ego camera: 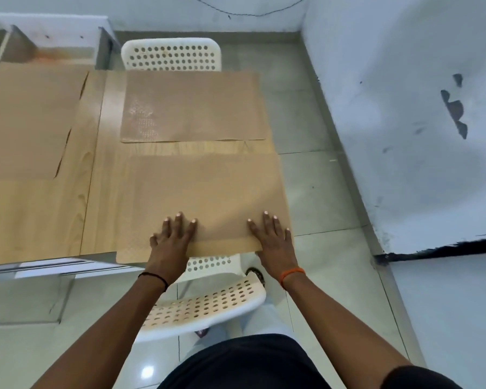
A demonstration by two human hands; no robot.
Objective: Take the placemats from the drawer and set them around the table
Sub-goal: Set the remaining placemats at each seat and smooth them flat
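A tan placemat (205,192) lies flat on the near right end of the wooden table (96,192), its near edge hanging slightly past the table edge. My left hand (173,237) and my right hand (272,240) both rest palm down on its near edge, fingers spread. A second tan placemat (192,106) lies farther along the same end. A third placemat (26,122) covers the table's left part.
One white perforated chair (208,304) stands right below my arms at the near edge. Another white chair (171,54) stands at the far side. A white cabinet with an open compartment (48,49) is at the back left. A pale wall (418,108) closes the right side.
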